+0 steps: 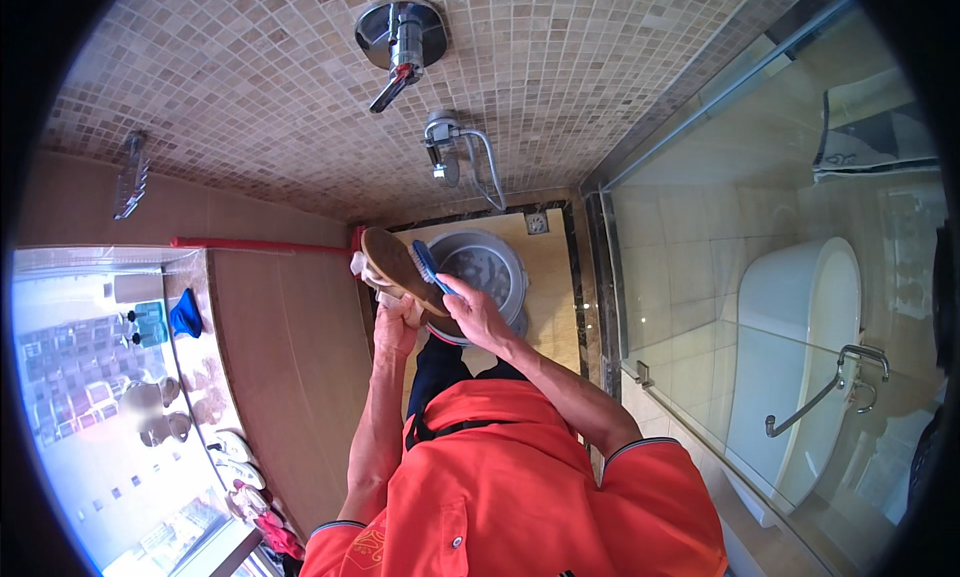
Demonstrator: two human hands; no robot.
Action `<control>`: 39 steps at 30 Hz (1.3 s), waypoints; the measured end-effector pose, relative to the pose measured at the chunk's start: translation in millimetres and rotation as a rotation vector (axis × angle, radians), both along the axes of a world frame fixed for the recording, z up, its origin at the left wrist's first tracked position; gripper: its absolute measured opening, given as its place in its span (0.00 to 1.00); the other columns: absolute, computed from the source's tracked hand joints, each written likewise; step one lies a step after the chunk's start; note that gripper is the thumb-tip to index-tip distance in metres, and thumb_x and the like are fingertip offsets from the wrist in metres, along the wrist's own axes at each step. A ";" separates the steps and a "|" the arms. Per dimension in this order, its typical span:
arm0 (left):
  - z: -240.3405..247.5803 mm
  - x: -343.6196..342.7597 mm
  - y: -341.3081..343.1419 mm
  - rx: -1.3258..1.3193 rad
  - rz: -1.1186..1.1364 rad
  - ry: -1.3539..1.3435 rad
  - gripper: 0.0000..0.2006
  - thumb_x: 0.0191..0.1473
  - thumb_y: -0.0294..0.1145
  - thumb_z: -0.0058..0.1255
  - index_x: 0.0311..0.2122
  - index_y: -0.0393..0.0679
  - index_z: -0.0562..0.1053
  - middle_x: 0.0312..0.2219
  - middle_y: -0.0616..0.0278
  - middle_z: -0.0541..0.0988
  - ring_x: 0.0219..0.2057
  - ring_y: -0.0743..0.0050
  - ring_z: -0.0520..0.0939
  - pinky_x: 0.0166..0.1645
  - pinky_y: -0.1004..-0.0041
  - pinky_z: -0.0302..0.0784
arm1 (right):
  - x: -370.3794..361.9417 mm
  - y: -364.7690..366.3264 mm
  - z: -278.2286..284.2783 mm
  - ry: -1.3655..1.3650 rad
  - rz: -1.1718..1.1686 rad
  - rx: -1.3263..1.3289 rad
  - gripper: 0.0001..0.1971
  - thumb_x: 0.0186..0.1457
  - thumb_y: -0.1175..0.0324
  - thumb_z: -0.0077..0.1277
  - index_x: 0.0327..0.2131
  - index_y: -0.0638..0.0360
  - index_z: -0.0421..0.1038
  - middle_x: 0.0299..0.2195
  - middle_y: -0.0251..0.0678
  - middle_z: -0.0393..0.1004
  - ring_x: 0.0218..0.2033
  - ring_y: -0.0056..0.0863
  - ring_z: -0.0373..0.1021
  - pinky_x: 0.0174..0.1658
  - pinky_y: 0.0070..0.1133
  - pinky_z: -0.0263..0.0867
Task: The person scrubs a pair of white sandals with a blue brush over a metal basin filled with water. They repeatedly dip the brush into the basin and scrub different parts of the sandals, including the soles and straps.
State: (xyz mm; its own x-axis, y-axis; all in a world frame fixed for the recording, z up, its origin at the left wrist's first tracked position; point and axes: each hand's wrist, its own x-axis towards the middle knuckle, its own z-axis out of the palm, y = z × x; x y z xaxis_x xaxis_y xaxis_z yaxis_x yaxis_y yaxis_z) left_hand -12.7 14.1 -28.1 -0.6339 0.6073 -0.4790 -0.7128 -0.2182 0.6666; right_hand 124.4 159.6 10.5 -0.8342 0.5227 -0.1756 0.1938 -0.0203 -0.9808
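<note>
My left hand (400, 320) grips a sandal (393, 264) with its brown sole turned up toward me; pale straps show along its left side. In my right hand (476, 317) is a blue scrub brush (429, 263), held by the handle. Its white bristles face the sole and lie against or very near its right edge; which of the two I cannot tell. Both hands are above the near left part of a grey round bucket (517, 269), which stands on the floor with cloudy, foamy-looking liquid inside.
On the tiled wall ahead are a lever tap (402, 49) and a small hand sprayer (440, 155) with its hose. A red pole (265, 244) runs along the left wall. Several shoes (237, 461) line the window ledge. To the right, a glass partition (680, 277) fronts a white bathtub (757, 377).
</note>
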 end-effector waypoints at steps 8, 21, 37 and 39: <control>8.8 -11.3 -9.5 0.088 -0.205 -0.024 0.26 0.49 0.20 0.54 0.57 0.39 0.72 0.46 0.63 0.80 0.47 0.69 0.81 0.50 0.71 0.77 | 10.0 -12.1 7.9 0.013 -0.106 -0.692 0.25 0.70 0.67 0.43 0.69 0.50 0.60 0.23 0.21 0.64 0.20 0.07 0.56 0.20 0.10 0.53; 14.2 -10.1 -0.4 -0.130 -0.125 0.037 0.14 0.62 0.28 0.52 0.53 0.41 0.75 0.45 0.58 0.81 0.44 0.65 0.83 0.46 0.63 0.83 | 13.1 -10.6 -10.6 0.028 0.017 -0.230 0.24 0.67 0.64 0.46 0.64 0.60 0.65 0.28 0.32 0.74 0.29 0.17 0.67 0.35 0.20 0.66; 54.3 -18.0 -8.2 0.184 -0.407 -0.122 0.30 0.56 0.32 0.43 0.64 0.33 0.63 0.59 0.44 0.73 0.60 0.45 0.75 0.63 0.41 0.71 | 24.1 -4.7 -19.6 0.095 0.024 0.186 0.21 0.65 0.69 0.46 0.61 0.57 0.66 0.40 0.54 0.78 0.40 0.53 0.76 0.41 0.38 0.71; 67.8 -16.7 -3.8 0.253 -0.314 -0.298 0.34 0.60 0.46 0.45 0.66 0.34 0.61 0.60 0.44 0.72 0.60 0.43 0.75 0.62 0.41 0.72 | 26.5 -3.1 -17.6 0.121 0.049 0.262 0.21 0.65 0.69 0.46 0.61 0.56 0.66 0.37 0.53 0.78 0.38 0.53 0.76 0.39 0.40 0.70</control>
State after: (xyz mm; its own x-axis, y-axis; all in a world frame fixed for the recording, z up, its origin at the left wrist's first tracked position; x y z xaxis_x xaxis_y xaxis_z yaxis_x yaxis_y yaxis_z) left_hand -29.3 10.3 39.7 -0.2597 0.8675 -0.4242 -0.9213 -0.0909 0.3782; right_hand 150.8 156.5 -7.2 -0.8665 0.4954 0.0622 0.0698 0.2436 -0.9674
